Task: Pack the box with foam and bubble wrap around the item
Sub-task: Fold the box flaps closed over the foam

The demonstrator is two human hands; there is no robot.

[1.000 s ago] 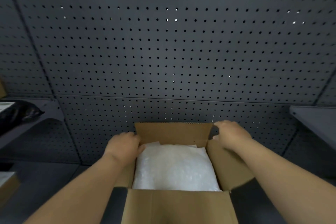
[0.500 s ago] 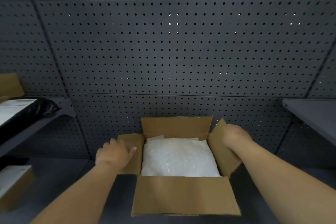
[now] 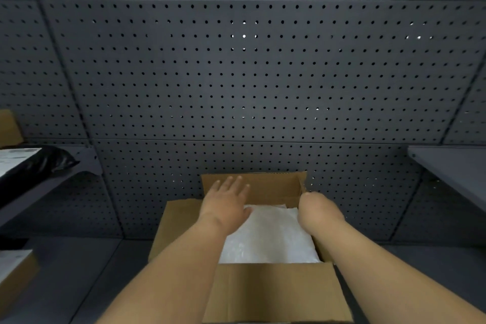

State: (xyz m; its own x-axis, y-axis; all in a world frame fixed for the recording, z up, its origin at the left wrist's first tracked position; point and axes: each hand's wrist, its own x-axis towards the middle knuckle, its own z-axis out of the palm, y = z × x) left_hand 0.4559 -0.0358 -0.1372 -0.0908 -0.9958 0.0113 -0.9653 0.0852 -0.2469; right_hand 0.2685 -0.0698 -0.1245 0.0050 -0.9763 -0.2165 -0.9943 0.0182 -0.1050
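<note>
- Dark grey pegboard [image 3: 263, 73] fills the background behind the cardboard box [image 3: 276, 294], which sits on a dark bench [image 3: 86, 271].
- Far left of the box, a shelf [image 3: 79, 166] carries a black bag [image 3: 36, 166], apparently parked clear of the packing.
- Left of the box's middle, the left hand [image 3: 226, 202] is spread flat with fingers extended over the far flap [image 3: 276, 187], gripping nothing; likely reaching to fold it down.
- Inside the box, white bubble wrap [image 3: 273, 239] covers the contents, so the item itself is hidden, presumably beneath.
- At the box's right wall, the right hand [image 3: 315, 210] is curled at the side flap; its fingers are hidden, so I cannot tell whether it grips.
</note>
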